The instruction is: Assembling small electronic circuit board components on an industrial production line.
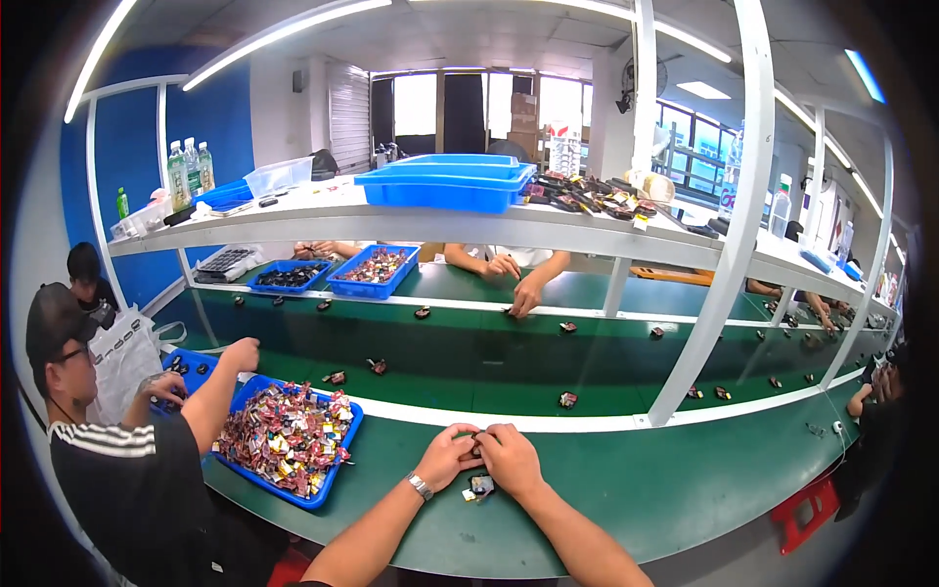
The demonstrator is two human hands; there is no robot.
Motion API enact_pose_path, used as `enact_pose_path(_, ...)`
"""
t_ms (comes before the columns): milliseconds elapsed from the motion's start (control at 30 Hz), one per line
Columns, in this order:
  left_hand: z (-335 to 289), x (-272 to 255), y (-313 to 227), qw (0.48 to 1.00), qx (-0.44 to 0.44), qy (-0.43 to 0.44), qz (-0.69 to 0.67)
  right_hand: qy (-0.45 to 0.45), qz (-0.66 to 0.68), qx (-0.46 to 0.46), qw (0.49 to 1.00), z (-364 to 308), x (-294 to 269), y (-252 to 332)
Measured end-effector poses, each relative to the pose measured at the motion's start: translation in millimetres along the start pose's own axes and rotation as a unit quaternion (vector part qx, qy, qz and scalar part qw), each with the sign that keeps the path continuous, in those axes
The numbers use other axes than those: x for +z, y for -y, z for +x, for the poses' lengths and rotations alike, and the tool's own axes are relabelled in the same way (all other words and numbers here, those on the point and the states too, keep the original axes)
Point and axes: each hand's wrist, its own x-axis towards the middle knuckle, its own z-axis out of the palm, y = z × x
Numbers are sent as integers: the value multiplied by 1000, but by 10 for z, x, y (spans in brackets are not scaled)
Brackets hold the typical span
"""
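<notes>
My left hand [446, 457], with a metal watch on its wrist, and my right hand [510, 460] meet over the green table near its inner edge. Both sets of fingers are closed around a small dark part [477, 448], mostly hidden by them, so its exact kind does not show. Just below the hands, on the table, lies a small electronic piece [479, 486] in grey, yellow and white. Left of my forearm stands a blue tray [323, 497] heaped with small red, yellow and silver wired components [286, 440].
Beyond the white rail runs a green conveyor belt [489, 362] carrying scattered small parts. A white post [719, 293] rises at the right. An overhead shelf [323, 227] bears blue trays [440, 191] and bottles. A co-worker [137, 470] reaches across at the left; other people sit opposite.
</notes>
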Motion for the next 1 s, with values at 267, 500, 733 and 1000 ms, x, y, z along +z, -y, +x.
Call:
enact_pose_path(267,-12,22,-28,999,2,9,43,114,124,21,985,-3,-141,-176)
enact_pose_path(500,2,-13,-51,998,-12,43,36,62,158,90,981,-20,-167,-163)
enact_pose_path(733,2,-12,-47,993,4,76,88,77,185,101,974,-40,-138,-164)
enact_pose_path(1000,-9,-13,-28,994,-1,60,86,112,284,103,947,-53,-169,-197)
